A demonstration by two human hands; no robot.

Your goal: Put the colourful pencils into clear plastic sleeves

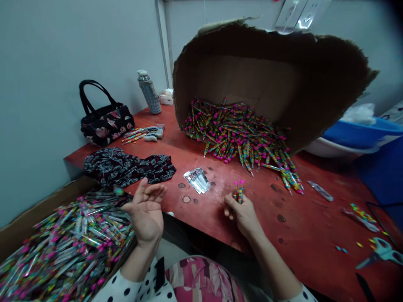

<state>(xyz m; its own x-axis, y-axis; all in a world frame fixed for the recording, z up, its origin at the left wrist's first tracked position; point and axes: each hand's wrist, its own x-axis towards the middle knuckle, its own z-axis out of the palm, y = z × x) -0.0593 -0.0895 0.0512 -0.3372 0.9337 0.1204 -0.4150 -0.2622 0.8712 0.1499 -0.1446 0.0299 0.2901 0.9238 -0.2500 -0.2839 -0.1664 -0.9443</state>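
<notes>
While right hand (244,213) pinched two pink-topped pencils (238,192) between thumb and fingers over red table (302,235), left hand (147,218) hung palm up, thumb apart, fingers slightly curled. From right hand, silver packets (197,180) lay at ten o'clock; tipped cardboard box (245,77) stood at twelve, heaped pencils (233,130) spilling from its mouth. Scissors (382,251) lay between three and four. From left hand, second box (47,204) (wrapped pencils (85,235) inside, partly blurred) sat at eight o'clock, dark patterned cloth (126,168) at eleven.
</notes>
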